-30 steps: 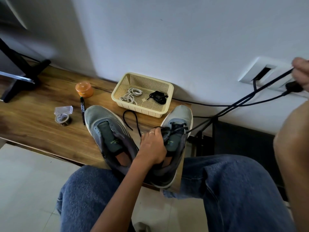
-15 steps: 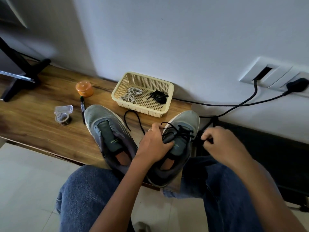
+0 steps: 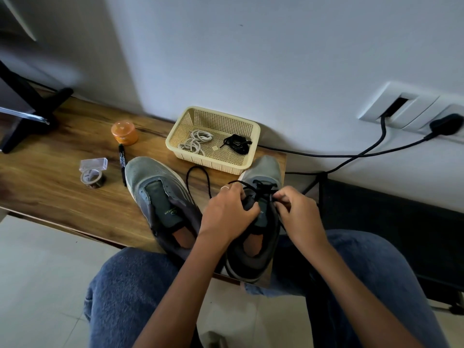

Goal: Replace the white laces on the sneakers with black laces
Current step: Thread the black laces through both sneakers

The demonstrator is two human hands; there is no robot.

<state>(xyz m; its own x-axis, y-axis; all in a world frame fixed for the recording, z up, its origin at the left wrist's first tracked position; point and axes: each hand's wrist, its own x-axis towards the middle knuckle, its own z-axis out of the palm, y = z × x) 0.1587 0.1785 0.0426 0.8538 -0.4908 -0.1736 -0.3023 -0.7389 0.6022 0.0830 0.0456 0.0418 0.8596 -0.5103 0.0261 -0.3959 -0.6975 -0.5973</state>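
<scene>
**Threading the black lace on the right-hand sneaker**

Head view: Pulling in from half a second ago, your right hand (image 3: 298, 212) has come up against the right-hand sneaker (image 3: 261, 222), where before it sat off to the side of it. Its grip is now a tight pinch of thumb and fingertips on the black lace (image 3: 261, 188) at the eyelets. Your left hand (image 3: 227, 213) has hardly moved: its grip is curled over the sneaker's tongue, with the lace running under the fingertips.

This sneaker sits at the counter's (image 3: 50, 194) near edge, heel toward your knees, grey toe pointing at the wall. Black lace crosses its lowest eyelets only; a loose loop trails onto the counter between the two shoes. The left-hand sneaker (image 3: 160, 202) lies just beside it with no lace in it, tongue exposed.

Behind them the cream basket (image 3: 253, 149) holds the coiled white laces (image 3: 194, 141) and a black lace bundle (image 3: 237, 143).
</scene>
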